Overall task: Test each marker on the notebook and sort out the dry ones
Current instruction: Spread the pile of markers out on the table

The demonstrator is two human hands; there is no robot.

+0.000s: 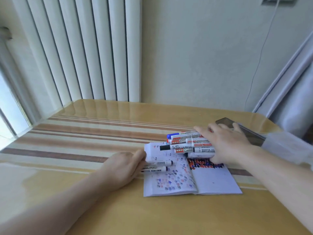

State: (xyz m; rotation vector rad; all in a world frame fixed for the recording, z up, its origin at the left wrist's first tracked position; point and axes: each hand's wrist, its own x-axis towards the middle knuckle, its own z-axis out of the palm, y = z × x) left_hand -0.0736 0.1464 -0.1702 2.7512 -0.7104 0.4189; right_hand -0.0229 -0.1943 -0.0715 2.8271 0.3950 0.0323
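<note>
An open notebook (211, 180) lies on the table, its pages covered with blue, red and black test marks. A bundle of several whiteboard markers (184, 145) rests across the notebook's far edge, caps pointing left. My right hand (227, 145) is wrapped over the bundle's right end. My left hand (125, 165) sits at the notebook's left edge, fingers closed around two markers (157, 166) that lie on the left page with their dark caps pointing right.
The table (84, 136) has a glossy striped cover. A dark phone (243, 131) lies behind my right hand near the back right corner. A white radiator (81, 48) and wall stand behind the table; a window is at the left.
</note>
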